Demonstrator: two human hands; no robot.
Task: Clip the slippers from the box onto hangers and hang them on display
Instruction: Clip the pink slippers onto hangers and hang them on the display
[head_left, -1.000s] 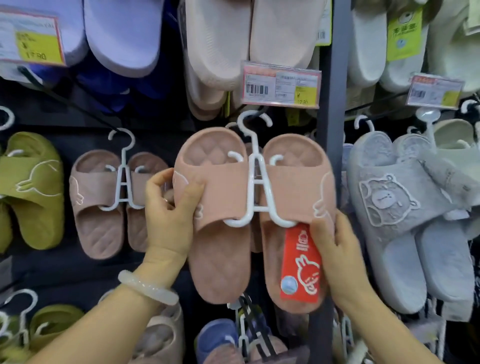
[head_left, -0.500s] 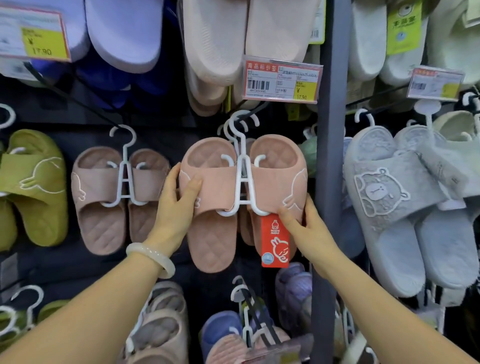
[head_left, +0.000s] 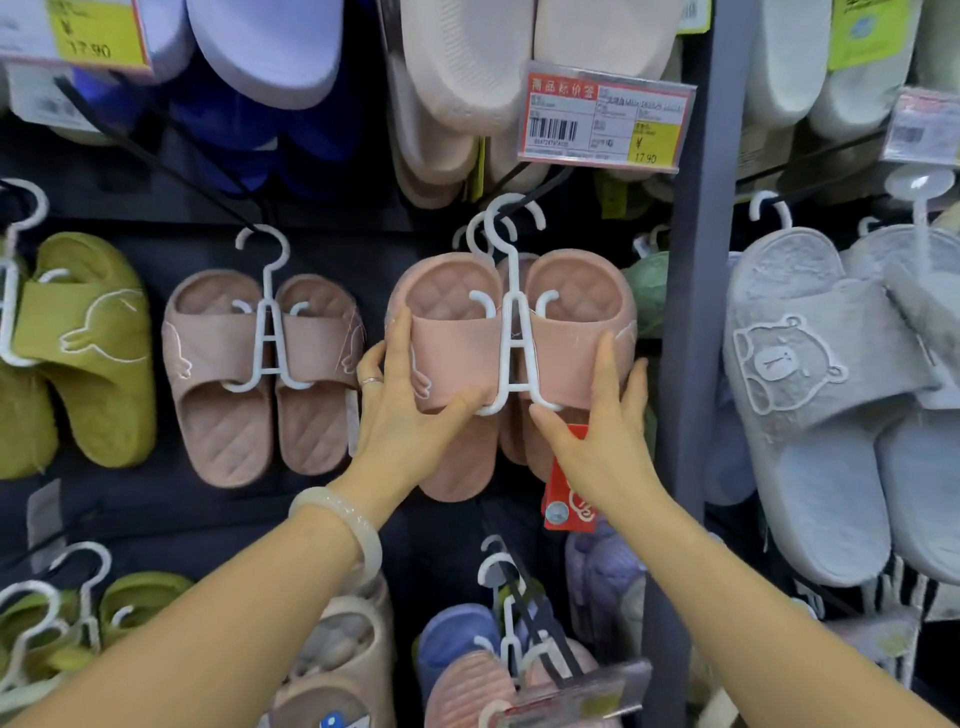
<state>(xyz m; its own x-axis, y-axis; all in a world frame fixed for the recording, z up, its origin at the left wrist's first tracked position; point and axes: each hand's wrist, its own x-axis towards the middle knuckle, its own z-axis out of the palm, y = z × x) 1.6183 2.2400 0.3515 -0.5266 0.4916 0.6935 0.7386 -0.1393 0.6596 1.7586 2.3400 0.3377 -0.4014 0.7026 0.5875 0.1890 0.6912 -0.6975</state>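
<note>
Pink slippers (head_left: 457, 353), clipped as a pair onto a white hanger (head_left: 514, 332), are held at the centre of the frame, just below a red-and-yellow price label (head_left: 602, 117). The left hand (head_left: 400, 415) is wrapped around the strap edge of the left slipper, thumb under the strap and fingers curled along its side; the right hand (head_left: 602, 426) is laid against the right slipper with fingers mostly straight, steadying rather than gripping. The hanger's hook is seen at the dark display peg (head_left: 524, 195), crowded among other white hooks, so whether it is fully seated cannot be told. The hanging step appears to be nearly done. Next, a check that the hook is caught on the peg seems called for, then both hands can be drawn away gently so the pair is left level. A red tag (head_left: 563, 493) is dangling beneath, and a duller pink pair (head_left: 260, 374) is hung at centre left.
</note>
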